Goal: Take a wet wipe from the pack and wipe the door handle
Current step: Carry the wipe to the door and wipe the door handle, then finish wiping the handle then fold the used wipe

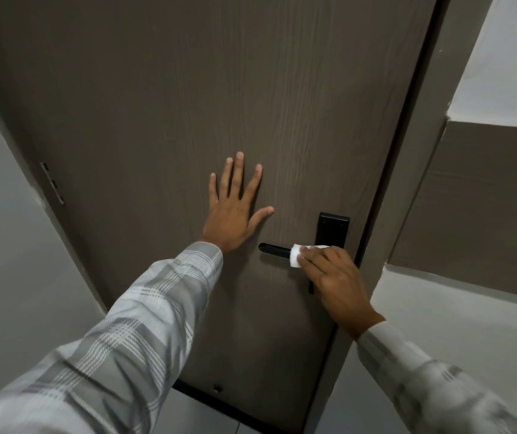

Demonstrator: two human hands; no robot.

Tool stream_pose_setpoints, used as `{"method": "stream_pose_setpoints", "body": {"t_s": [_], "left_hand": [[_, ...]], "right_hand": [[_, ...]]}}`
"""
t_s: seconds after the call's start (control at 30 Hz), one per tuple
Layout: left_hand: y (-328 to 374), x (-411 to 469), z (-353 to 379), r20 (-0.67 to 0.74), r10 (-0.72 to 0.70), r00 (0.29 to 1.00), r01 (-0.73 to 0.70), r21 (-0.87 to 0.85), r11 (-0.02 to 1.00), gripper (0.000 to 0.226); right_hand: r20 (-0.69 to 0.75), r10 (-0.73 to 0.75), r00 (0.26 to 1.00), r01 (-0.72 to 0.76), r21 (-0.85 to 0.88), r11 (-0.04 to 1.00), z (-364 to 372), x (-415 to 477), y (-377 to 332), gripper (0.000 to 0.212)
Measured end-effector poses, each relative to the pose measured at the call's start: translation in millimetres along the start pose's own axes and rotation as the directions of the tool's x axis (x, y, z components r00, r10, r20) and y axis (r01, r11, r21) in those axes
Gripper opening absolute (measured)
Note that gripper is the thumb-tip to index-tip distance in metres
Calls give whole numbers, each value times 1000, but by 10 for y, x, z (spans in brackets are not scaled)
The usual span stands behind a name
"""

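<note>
A black lever door handle [273, 248] juts left from a black backplate [332, 228] on a dark brown wood-grain door [188, 104]. My right hand [334, 277] is closed around the handle's inner part with a white wet wipe [295, 257] wrapped over the lever; only the wipe's left end shows past my fingers. My left hand [235, 205] lies flat on the door, fingers spread, just up and left of the handle, holding nothing. The wipe pack is not in view.
The door frame [407, 183] runs down the right side, with a grey and brown wall [486, 214] beyond it. A hinge [53, 183] sits on the door's left edge by a pale wall [0, 245]. Light floor [207, 415] shows below the door.
</note>
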State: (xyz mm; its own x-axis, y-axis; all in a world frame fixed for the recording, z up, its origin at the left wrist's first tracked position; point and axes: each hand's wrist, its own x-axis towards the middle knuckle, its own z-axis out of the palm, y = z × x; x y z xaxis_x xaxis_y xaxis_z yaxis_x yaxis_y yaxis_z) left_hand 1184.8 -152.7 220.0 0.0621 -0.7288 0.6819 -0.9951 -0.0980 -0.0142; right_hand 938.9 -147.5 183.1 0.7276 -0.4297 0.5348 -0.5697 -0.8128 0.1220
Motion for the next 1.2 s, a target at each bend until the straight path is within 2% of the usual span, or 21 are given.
{"method": "stream_pose_setpoints", "body": {"t_s": [0.1,0.2,0.37,0.5,0.67,0.73,0.77,0.8,0.83,0.87,0.9,0.93,0.97,1.0,1.07,1.1,1.13,1.2], "left_hand": [[5,-7,6,-5,-7,1000,7,-2,1000,80],[11,-16,21,-7,-15,1000,15,6,1000,79],[81,-52,-79,31,-62,998,62,-2,998,72],[355,-184,-282,39,-157,987,159,-41,986,67],[894,-664,-512,-74,-391,917,359,-270,893,57],[1216,-942,-585,-72,-475,877,426,-343,837,53],[1387,-1073,-598,-56,-529,847,464,-408,786,53],[1632,-1207,-609,-18,-608,794,528,-475,704,56],[1966,-1391,-644,69,-708,703,615,-558,557,61],[2218,-1531,-685,198,-781,592,672,-656,344,71],[2482,-1658,-710,371,-806,461,720,-688,95,81],[2825,-1847,-734,527,-771,358,748,-656,-101,89],[3049,-1987,-737,648,-702,296,761,-604,-237,94],[3324,-2139,-773,714,-653,253,769,-558,-311,95],[3800,-2363,-890,765,-600,233,791,-508,-340,86],[4073,-2452,-961,773,-593,227,815,-484,-319,77],[4245,-2483,-999,778,-581,241,840,-467,-276,65],[4631,-2592,-1046,782,-564,267,882,-433,-183,40]], "right_hand": [[-59,-58,997,60,22,998,72,202,-143,53],[-93,-149,984,147,-31,989,187,403,-254,46],[39,-206,978,210,-128,969,225,387,-248,65],[51,-207,977,213,-205,955,8,140,-43,68],[-105,-297,949,266,-239,934,-237,-138,387,45],[-154,-289,945,274,-109,955,-308,-293,522,40],[-196,-211,958,233,96,968,-345,-371,537,36],[-189,-85,978,149,356,923,-428,-524,554,30],[-113,74,991,14,635,772,-523,-759,574,24],[31,243,969,-157,841,519,-596,-932,540,20],[242,301,922,-311,927,209,-627,-1122,532,18],[445,258,857,-431,895,-113,-658,-1420,554,18],[591,195,783,-506,787,-352,-623,-1628,555,19],[687,110,719,-554,660,-507,-599,-1900,585,21],[790,-4,613,-613,472,-633,-647,-2387,691,35],[814,-30,580,-643,435,-630,-733,-2671,801,44],[815,-48,578,-664,435,-608,-772,-2852,909,49],[806,-43,590,-687,474,-551,-958,-3346,1141,40]]}}
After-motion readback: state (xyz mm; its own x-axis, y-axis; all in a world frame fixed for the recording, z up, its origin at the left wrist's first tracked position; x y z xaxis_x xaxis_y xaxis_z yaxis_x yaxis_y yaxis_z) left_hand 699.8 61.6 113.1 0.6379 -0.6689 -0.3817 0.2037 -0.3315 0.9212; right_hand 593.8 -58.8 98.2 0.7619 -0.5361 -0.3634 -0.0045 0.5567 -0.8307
